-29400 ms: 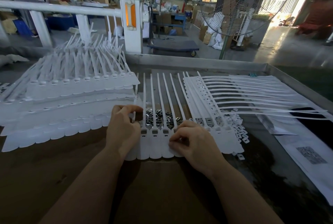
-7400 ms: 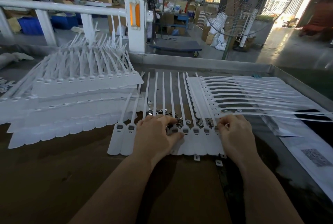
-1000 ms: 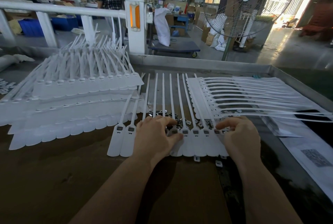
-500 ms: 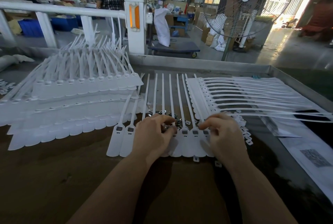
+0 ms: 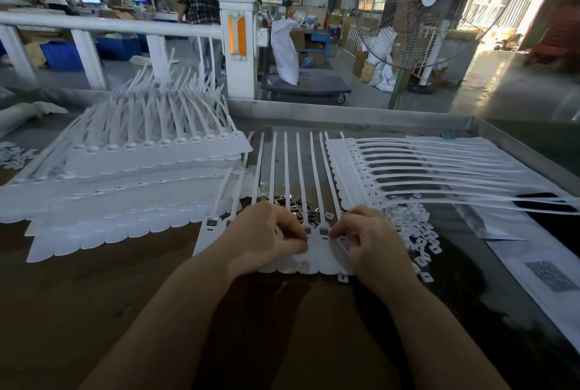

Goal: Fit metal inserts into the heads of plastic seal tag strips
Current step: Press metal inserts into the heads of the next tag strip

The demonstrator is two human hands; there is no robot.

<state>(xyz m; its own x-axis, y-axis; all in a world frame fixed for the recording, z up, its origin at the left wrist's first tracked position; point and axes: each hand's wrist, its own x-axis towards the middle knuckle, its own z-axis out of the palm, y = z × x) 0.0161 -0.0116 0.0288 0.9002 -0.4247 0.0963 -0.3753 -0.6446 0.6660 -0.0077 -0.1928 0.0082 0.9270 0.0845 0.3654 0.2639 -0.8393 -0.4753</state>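
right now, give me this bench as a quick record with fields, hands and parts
left hand: fingers curled over the strip heads
right hand: fingers curled at a strip head
seal tag strip: flat between the hands, tails pointing away
metal inserts: loose pile behind the heads
stacked strips: left of the work
white clips: scattered on the right

Strip row (image 5: 317,251) centre on table (image 5: 94,311); inserts (image 5: 301,206) behind; stacks left (image 5: 131,169), right (image 5: 439,169).

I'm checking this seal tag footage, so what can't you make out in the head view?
- Tag heads under the left hand and right hand: covered by the hands.
- Whether either hand pinches a metal insert: fingertips curl out of sight.
- Printed code on the paper at right: too blurred.
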